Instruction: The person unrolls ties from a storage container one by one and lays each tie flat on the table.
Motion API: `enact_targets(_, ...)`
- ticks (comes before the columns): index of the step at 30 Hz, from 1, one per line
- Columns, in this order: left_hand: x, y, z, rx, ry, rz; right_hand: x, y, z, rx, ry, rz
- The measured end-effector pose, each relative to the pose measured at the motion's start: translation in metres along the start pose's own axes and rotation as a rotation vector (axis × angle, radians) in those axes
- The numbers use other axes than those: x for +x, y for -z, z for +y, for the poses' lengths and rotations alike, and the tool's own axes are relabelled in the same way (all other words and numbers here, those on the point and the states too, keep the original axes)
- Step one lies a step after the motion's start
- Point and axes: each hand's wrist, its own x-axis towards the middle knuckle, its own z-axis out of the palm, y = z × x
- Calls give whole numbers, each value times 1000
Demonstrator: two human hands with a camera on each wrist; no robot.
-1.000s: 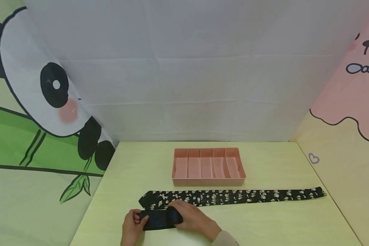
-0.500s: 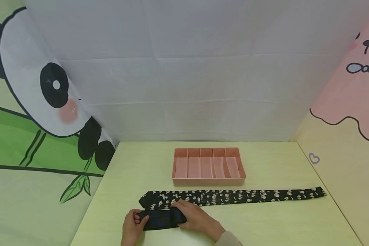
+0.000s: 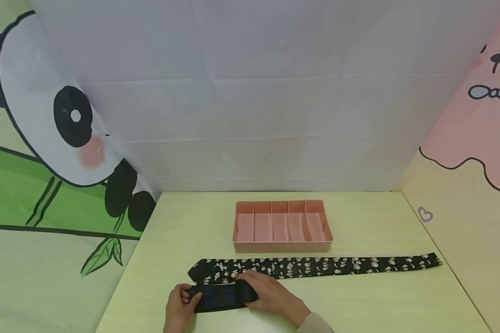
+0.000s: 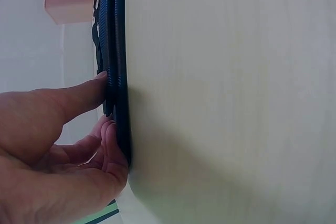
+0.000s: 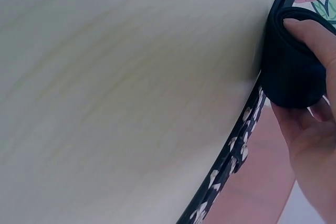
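A dark navy necktie (image 3: 216, 297) lies near the table's front, its left part flat and its right end wound into a roll. My left hand (image 3: 179, 305) pinches the flat left end; in the left wrist view its thumb and fingers (image 4: 113, 150) press on the layered cloth. My right hand (image 3: 271, 296) grips the roll (image 5: 294, 72), with the thumb inside the coil and the fingers around its far side. Just behind lies a black necktie with a white pattern (image 3: 316, 266), stretched out flat, its pointed wide end to the left.
A pink tray (image 3: 283, 248) with several narrow compartments stands behind the patterned necktie. The pale yellow table (image 3: 379, 305) meets a white cloth wall (image 3: 275, 115) at the back. Cartoon-printed panels flank it on both sides.
My right hand has shifted a little to the right with the roll, and more flat navy cloth shows between the hands. The left hand stays in place.
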Motion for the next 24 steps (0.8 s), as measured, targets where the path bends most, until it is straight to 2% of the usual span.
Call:
enact_targets(7,1,-1,-1,-1,7,3,-4,-1,6,-17,28,25)
enact_targets(24,2,-3,0,-13,19,-1,-16,5,10,3,-5,8)
